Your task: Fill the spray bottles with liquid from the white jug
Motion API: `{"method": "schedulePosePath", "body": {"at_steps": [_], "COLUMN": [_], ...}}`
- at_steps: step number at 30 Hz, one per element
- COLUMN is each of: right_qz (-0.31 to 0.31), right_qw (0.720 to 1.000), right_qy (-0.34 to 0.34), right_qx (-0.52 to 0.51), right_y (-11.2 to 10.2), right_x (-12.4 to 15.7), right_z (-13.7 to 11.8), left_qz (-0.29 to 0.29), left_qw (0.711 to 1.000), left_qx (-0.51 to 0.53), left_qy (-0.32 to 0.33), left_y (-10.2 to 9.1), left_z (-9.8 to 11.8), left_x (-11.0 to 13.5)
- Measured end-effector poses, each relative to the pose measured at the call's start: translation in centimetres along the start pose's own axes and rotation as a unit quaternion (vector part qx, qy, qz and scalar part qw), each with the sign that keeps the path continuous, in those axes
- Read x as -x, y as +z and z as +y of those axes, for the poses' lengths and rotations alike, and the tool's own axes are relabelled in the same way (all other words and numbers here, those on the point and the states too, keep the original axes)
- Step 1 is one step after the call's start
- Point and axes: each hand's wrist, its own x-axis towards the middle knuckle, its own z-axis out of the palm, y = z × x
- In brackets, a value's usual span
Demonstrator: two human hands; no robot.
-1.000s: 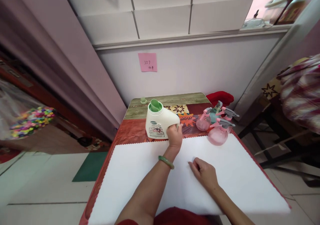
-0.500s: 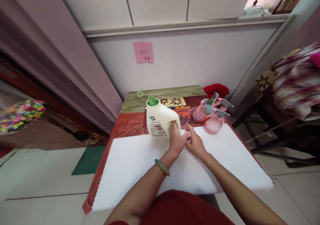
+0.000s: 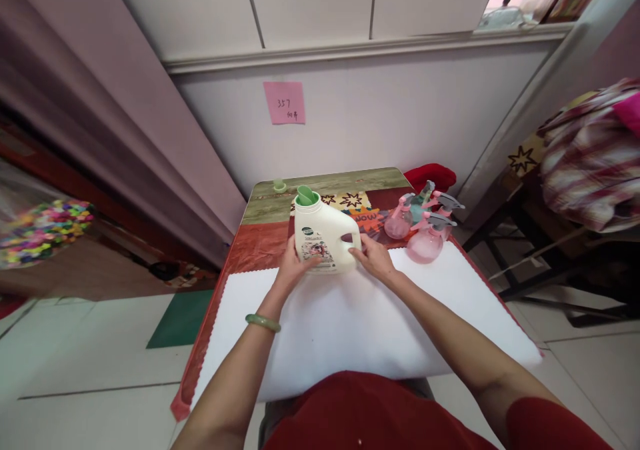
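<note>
A cream detergent jug [image 3: 330, 227] with a green pouring spout [image 3: 307, 197] and a printed label stands upright near the middle of the table, its top uncapped. My left hand [image 3: 294, 263] is wrapped against the jug's left side, the thumb lying across the label. My right hand [image 3: 374, 255] grips the handle on the other side, its thumb at the handle's lower end. Beneath my wrists spreads a white cloth [image 3: 360, 323]. A small green cap [image 3: 279, 187] lies at the table's far left corner.
Several spray bottles with pink liquid [image 3: 424, 245] stand on the right of the table [image 3: 255, 247]. Behind them is a red cloth item [image 3: 431, 175]. A pink note [image 3: 284, 103] hangs on the wall. Dark stools [image 3: 505, 237] stand at the right.
My left hand has let go of the handle and moved to the jug's left side. My right hand has moved up onto the handle.
</note>
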Motion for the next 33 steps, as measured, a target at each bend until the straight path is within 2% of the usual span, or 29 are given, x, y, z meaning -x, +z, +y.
{"method": "schedulePosePath", "body": {"at_steps": [2,5,7,10,15,23,26,33], "right_qz": [0.001,-0.003,-0.012,-0.029,-0.036,-0.036,-0.031,-0.021], "right_qw": [1.0,0.999,0.998,0.997,0.995,0.993,0.992,0.99], "right_qy": [0.014,0.033,0.038,0.035,0.038,0.055,0.063,0.078], "right_qx": [0.013,0.038,0.053,0.069,0.085,0.099,0.105,0.117], "right_y": [-0.3,-0.4,-0.3,0.1,0.8,0.9,0.8,0.8], "right_x": [-0.1,0.3,0.9,1.6,1.2,0.5,1.1,3.7], "right_z": [-0.2,-0.3,-0.3,-0.5,-1.0,-1.6,-2.1,-3.5], "left_qz": [0.02,0.074,0.113,0.13,0.134,0.141,0.117,0.032], "left_qw": [0.999,0.993,0.986,0.985,0.987,0.986,0.99,0.994], "left_qx": [-0.028,-0.087,-0.123,-0.107,-0.073,-0.067,-0.045,-0.009], "left_qy": [-0.005,0.002,0.002,-0.027,-0.038,-0.052,-0.063,-0.102], "left_y": [0.4,1.3,1.9,2.4,2.0,2.4,2.1,-0.7], "left_z": [0.7,1.5,1.2,-0.5,-3.0,-3.2,-2.9,-2.1], "left_x": [1.0,3.8,5.7,7.4,7.0,7.1,7.1,6.4]}}
